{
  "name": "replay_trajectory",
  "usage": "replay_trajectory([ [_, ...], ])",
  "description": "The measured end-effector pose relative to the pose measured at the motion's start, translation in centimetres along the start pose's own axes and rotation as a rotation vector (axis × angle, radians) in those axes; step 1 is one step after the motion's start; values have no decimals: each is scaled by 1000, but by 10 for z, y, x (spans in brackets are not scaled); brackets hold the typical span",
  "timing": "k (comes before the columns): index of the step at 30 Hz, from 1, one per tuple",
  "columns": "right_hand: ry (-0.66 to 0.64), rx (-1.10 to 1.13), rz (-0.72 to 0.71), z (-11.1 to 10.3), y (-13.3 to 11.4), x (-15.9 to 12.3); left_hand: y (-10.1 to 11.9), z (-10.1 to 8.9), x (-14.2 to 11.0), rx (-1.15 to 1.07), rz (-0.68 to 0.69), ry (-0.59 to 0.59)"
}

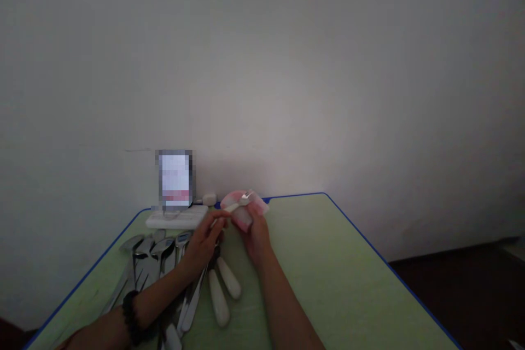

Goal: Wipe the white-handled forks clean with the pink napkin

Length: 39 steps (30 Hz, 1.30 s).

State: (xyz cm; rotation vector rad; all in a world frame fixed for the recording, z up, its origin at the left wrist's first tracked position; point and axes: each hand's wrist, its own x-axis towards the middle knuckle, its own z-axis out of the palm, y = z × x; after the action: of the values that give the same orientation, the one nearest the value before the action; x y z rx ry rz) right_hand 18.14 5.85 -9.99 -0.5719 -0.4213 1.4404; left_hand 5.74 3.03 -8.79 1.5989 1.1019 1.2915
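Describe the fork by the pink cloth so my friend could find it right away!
Find the pale-green, blue-edged table. Near its far edge, the right hand holds a pink-and-white cloth. The fork with shiny silver metal tines and a pale handle shows against that cloth, unlike the metal utensils lying on the table.

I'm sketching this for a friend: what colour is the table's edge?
Blue: the table's edge shows best in the head view.
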Motion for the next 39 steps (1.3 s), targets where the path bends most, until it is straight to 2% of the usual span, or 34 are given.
replay_trajectory([
  [4,32,-88,13,-3,6,1,7,-1,-2,133,101,-136],
  [7,40,-126,-3,-5,8,0,11,0,-5,164,118,-249],
  [9,3,-123,-32,-5,7,-1,11,1,-8,185,126,-239],
  [13,-4,-34,-92,1,2,-3,10,-1,-11,202,136,-70],
  [15,8,9,-82,5,-1,-4,11,-2,-12,191,167,-45],
  [18,-17,22,-45,8,-2,-6,15,-4,-12,185,254,-87],
  [22,-37,-101,-49,6,3,-11,16,-4,-12,189,314,-127],
  [28,23,-203,-59,-1,6,-13,9,-4,-11,196,182,-218],
  [31,63,-198,-116,-1,6,-9,7,-4,-13,260,143,-218],
  [36,117,-140,-192,1,7,-5,9,-2,-18,419,203,-320],
  [39,142,-146,-204,1,6,-7,8,-1,-19,443,219,-365],
])
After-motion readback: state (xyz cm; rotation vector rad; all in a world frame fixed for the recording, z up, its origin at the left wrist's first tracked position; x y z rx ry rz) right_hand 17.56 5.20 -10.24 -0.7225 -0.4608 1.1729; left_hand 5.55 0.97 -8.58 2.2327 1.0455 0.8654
